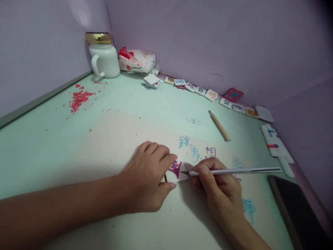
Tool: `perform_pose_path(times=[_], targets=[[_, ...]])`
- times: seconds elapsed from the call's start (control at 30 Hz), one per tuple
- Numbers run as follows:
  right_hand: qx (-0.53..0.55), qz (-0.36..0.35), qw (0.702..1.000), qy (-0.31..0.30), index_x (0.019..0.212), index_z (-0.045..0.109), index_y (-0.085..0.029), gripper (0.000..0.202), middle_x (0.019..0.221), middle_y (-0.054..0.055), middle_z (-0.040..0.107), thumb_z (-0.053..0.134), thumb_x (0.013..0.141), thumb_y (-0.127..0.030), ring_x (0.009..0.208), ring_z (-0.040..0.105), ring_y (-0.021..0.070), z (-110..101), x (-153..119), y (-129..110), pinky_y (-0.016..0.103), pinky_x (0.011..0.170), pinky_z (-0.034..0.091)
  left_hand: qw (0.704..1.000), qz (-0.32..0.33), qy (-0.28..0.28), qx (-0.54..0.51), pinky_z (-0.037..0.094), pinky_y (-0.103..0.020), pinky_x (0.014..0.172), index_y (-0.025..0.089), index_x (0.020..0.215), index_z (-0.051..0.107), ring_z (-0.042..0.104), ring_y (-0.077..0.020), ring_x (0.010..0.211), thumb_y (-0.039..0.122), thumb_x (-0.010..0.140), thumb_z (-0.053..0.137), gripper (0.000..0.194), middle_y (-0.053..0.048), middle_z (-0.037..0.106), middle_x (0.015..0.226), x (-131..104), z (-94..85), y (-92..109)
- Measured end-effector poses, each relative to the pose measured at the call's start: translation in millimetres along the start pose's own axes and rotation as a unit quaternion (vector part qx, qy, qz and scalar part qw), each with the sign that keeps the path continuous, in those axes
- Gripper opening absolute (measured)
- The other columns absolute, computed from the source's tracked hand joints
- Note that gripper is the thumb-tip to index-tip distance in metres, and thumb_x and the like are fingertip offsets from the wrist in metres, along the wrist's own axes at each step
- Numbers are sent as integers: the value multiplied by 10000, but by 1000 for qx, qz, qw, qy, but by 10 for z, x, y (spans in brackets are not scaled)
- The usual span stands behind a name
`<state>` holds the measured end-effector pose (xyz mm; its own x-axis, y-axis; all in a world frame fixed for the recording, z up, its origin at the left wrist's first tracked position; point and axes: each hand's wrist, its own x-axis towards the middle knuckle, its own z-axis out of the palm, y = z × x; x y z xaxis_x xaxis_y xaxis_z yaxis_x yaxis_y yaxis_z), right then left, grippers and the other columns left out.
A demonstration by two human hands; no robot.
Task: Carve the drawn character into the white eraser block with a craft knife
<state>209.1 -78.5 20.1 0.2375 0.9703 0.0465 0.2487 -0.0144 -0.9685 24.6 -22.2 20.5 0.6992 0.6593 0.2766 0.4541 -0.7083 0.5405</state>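
My right hand [221, 187] grips a silver craft knife [247, 170] like a pen, its blade tip touching the edge of a small white carving block [183, 173]. A purple character and red bits show on the block's face. My left hand [151, 177] pinches the block from the left, thumb below and fingers above, and hides part of it. Beneath both hands lies a pale sheet [125, 139] with characters written in blue and purple. A wooden-handled carving tool [221, 127] rests beyond my right hand.
Red shavings [80, 100] lie at the left. Behind stand a white mug [106, 60] with a gold lid and a tissue pack [139, 60]. Several character tiles [200, 91] line the wall. White pens [277, 147] and a dark phone [299, 211] are at the right.
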Motion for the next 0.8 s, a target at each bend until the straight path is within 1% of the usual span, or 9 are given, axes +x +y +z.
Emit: perform_pose_path(times=[0.13,0.33,0.53,0.73,0.8], targets=[[-12,3,1000,5,666,577,-211,315,549,-54,514,578,912,-408,495,435,93,23,-6,-6,250,482,301,1000,-9,2,8,378,-461,856,150,1078,563,488,-277,934,261,782,642,325,-107,570,1008,-14,21,1],[-31,0,999,9,655,573,-214,314,561,-58,515,573,903,-407,484,427,84,28,3,-25,248,477,302,1000,-11,2,14,379,-455,850,147,1052,566,488,-276,927,255,760,670,327,-106,567,999,-2,21,-7],[-36,11,999,7,644,556,-214,323,544,-57,522,576,898,-412,480,425,85,50,0,-30,244,469,295,1000,-13,-3,22,378,-452,848,138,1049,572,477,-271,914,246,748,682,339,-102,559,987,3,22,1],[-33,-3,999,0,652,565,-215,312,528,-61,517,574,902,-400,470,423,81,58,4,-36,232,459,288,1000,-14,-1,20,376,-449,843,143,1054,573,473,-268,908,255,759,669,330,-97,553,978,0,21,4],[-41,-9,999,-11,648,565,-214,316,532,-60,520,567,910,-390,469,430,80,46,17,-31,226,458,301,1000,-14,-1,21,376,-451,843,144,1055,571,473,-270,912,259,765,662,325,-100,553,983,2,18,5]])
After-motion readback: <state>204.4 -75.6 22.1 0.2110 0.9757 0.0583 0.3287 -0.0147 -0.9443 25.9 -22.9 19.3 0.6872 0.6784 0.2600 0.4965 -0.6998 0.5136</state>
